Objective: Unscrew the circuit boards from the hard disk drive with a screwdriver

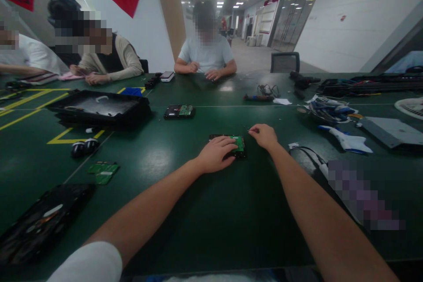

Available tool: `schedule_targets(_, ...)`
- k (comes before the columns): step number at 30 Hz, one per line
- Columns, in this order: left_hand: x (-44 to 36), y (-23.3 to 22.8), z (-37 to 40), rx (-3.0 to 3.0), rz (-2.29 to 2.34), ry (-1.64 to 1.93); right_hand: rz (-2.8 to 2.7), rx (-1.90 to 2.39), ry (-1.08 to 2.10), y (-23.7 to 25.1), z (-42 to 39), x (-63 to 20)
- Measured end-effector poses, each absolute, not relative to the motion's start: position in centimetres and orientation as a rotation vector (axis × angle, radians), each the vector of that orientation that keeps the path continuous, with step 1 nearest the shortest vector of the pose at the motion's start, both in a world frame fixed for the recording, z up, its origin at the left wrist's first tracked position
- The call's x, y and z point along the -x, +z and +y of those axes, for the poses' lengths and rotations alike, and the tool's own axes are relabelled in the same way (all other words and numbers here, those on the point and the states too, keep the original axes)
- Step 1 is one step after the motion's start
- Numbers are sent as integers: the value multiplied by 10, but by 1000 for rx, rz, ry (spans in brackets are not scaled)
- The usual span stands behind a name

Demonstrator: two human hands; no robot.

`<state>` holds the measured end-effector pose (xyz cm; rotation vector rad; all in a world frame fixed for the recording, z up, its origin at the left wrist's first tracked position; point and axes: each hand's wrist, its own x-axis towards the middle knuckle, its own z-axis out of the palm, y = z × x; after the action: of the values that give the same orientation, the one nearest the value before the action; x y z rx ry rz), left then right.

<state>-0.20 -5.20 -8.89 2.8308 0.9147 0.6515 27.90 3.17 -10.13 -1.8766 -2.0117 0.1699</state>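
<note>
A hard drive [240, 150] with a green circuit board lies flat on the green table in front of me. My left hand [216, 153] holds it from the left, fingers across its top and thumb along the near edge. Just right of the drive, my right hand [262, 135] is closed in a pinch low over the table; what sits between its fingertips is too small to make out. Tiny specks, perhaps screws, lie by those fingertips. Farther back and left rests a second hard drive [179, 111], its green board facing up.
Black trays [102, 108] are stacked at left, with loose green boards [104, 172] and a dark casing [42, 220] nearer. At right are a power strip [343, 194], a glove [346, 139], a grey metal box [393, 131] and cables [330, 109]. A person [205, 57] sits opposite.
</note>
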Motion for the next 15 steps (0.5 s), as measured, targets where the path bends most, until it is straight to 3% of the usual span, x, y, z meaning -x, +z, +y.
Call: schedule_targets(15,3,-89,-52,-2826,914,657,-1971,1921,179,-98,34,-274)
